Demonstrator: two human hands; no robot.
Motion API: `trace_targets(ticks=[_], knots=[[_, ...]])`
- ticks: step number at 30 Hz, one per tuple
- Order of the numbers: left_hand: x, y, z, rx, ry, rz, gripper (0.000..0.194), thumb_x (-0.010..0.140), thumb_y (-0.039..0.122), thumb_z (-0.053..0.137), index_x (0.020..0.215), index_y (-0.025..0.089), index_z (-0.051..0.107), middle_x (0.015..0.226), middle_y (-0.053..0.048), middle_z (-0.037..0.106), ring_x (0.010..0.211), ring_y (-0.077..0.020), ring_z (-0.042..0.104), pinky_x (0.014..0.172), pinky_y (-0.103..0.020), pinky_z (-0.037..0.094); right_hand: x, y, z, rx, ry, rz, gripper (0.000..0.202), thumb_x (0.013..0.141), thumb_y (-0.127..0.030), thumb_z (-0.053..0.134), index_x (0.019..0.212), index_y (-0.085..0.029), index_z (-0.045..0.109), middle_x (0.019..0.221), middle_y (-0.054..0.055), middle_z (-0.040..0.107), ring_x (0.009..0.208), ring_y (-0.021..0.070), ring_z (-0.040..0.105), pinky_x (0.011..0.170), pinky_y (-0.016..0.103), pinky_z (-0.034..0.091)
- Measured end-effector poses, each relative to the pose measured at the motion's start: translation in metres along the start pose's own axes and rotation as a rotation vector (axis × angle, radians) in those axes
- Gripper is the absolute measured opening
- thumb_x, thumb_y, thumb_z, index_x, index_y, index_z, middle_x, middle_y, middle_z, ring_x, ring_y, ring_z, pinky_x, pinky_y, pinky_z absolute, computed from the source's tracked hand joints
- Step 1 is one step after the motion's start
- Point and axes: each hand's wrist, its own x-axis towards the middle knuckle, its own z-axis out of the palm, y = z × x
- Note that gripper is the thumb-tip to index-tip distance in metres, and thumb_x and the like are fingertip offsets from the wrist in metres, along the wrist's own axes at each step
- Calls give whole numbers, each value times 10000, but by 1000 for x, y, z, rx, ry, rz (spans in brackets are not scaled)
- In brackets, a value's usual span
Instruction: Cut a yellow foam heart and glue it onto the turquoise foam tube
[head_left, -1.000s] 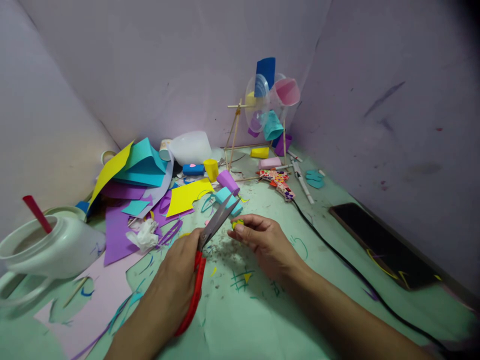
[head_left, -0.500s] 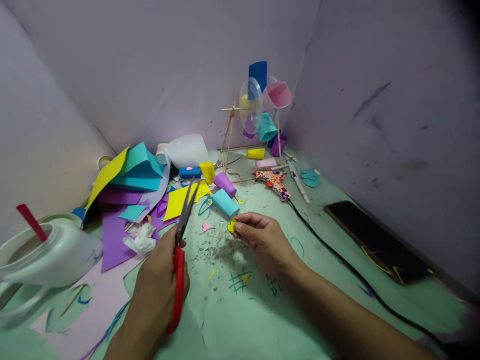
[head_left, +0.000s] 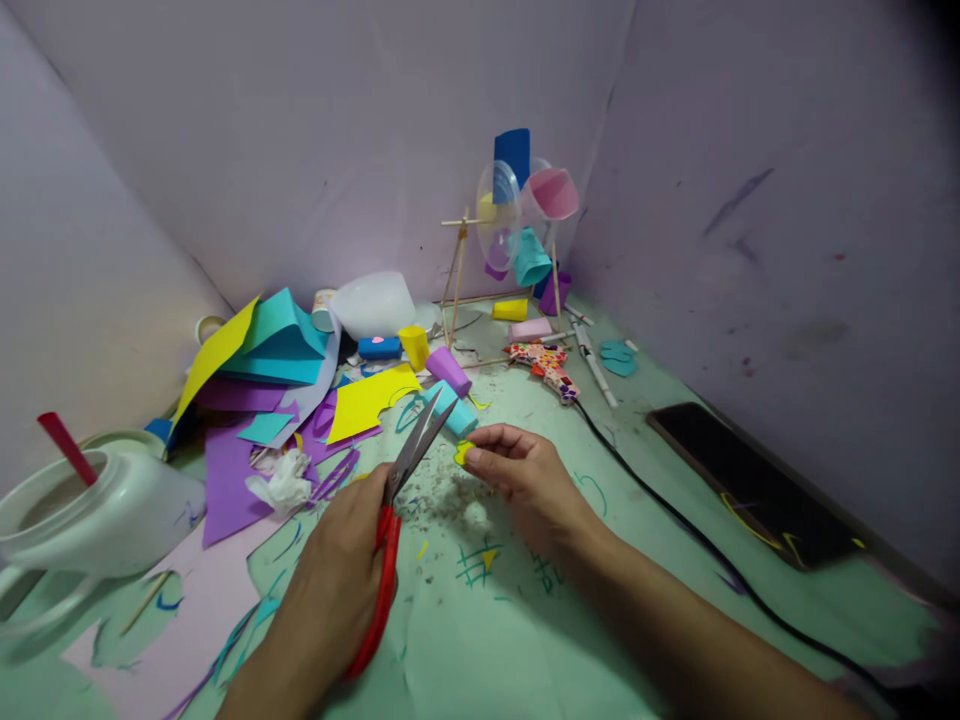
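My left hand is closed round red-handled scissors, whose blades are parted and point up to the right. Between thumb and fingers, my right hand pinches a small yellow paper cutout. The blade tips stand a little above and left of the cutout, apart from it, in front of a light blue paper cup. A purple cup and a yellow cup lie behind. Left of the scissors is a yellow paper sheet with a bite cut from its edge.
A white jug stands at left, by coloured paper and crumpled tissue. A stick frame with cups stands at the back. A patterned glue gun trails a black cable past a phone.
My left hand has moved right with the scissors, bringing the blades closer to the yellow cutout and tilting them further right. My right hand has stayed nearly still.
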Motion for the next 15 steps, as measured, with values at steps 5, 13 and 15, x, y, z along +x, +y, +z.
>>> trace_targets(ticks=[5, 13, 15], knots=[[0, 4, -2, -35, 3, -74, 331, 854, 236, 353, 1153, 233, 494, 1088, -79, 609, 1021, -236, 558, 863, -408, 455, 0, 1, 0, -17, 0, -3, 229, 472, -206, 798, 661, -156, 678, 568, -19, 627, 547, 99, 543, 569, 249, 404], [-4, 24, -13, -469, 191, -268, 246, 787, 339, 537, 1002, 222, 511, 735, 30, 580, 595, -121, 534, 558, -233, 441, -5, 6, 0, -196, -113, 2, 229, 536, -202, 760, 760, -158, 734, 637, 8, 682, 591, 122, 588, 638, 287, 443], [-4, 29, -10, -639, 165, -309, 252, 776, 316, 573, 997, 223, 497, 717, 46, 567, 577, -100, 511, 542, -213, 427, -9, 9, 3, -228, -139, 29, 211, 530, -183, 760, 736, -155, 722, 595, -5, 671, 559, 112, 586, 609, 271, 442]])
